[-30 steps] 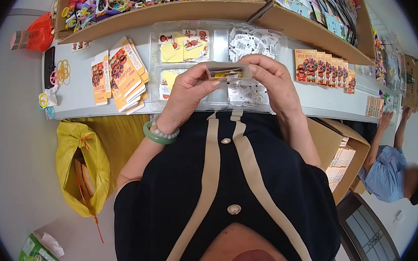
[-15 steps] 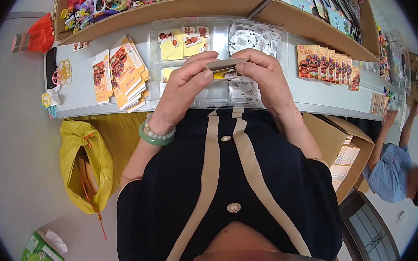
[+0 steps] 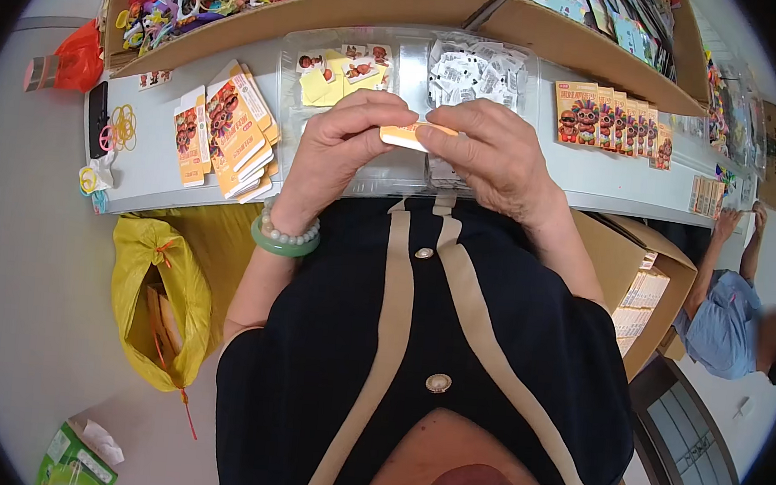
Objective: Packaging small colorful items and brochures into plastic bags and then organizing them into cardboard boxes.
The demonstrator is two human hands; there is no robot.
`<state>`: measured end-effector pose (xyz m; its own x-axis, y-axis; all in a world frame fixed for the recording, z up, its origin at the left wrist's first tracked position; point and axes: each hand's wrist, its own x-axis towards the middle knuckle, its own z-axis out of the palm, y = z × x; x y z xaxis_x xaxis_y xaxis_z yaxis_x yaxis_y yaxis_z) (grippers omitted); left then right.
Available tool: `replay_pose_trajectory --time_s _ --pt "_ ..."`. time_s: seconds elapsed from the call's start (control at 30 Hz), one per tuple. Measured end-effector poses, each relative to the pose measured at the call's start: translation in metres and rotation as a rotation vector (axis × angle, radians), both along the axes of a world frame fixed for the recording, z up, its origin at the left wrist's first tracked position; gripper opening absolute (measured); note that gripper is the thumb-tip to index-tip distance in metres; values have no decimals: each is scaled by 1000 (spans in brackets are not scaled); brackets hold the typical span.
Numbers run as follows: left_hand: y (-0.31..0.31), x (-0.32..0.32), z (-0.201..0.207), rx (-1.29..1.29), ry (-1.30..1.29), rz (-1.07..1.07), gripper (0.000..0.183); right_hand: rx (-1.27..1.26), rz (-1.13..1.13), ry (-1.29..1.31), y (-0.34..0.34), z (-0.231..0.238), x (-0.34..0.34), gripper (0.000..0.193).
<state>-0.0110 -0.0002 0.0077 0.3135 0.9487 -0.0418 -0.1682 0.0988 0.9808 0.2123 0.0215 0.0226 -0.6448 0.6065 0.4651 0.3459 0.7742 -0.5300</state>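
Over the clear divided tray [image 3: 290, 63], both my hands hold a small orange-and-white paper box [image 3: 405, 138], flat and nearly edge-on. My left hand [image 3: 349, 137] pinches its left end, a green bangle and pale beads at the wrist. My right hand [image 3: 497, 156] grips its right end, thumb across the orange face. Behind my hands, one compartment has yellow paper slips [image 3: 325, 86] and character stickers [image 3: 363, 67]; another has many small white packets [image 3: 476, 74]. The near compartments are mostly hidden under my hands.
Flat orange boxes [image 3: 238, 126] are stacked at left; more overlap in a row [image 3: 589, 117] at right. Beyond the tray stand cardboard cartons [image 3: 305, 19] of trinkets and cards. A yellow bag [image 3: 128, 304] sits below the table's left edge. A co-worker [image 3: 724, 315] is at far right.
The paper box has tilted and come slightly nearer me, so its orange-and-white side shows instead of a greyish surface. My right thumb now lies across it.
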Motion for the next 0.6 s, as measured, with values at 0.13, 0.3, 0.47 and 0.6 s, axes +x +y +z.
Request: replay_pose_trajectory --time_s 0.13,0.3,0.47,0.6 --pt "2 -8 0 36 38 -13 21 11 -28 -17 -8 5 -4 37" --pt "-1 -4 20 -167 -72 -50 21 -103 -127 71 -11 -7 -4 35" --pt "2 12 15 297 366 56 19 -221 -172 116 -12 5 -8 26" --pt "1 19 15 425 450 168 16 -283 -213 55 -7 8 -7 19"
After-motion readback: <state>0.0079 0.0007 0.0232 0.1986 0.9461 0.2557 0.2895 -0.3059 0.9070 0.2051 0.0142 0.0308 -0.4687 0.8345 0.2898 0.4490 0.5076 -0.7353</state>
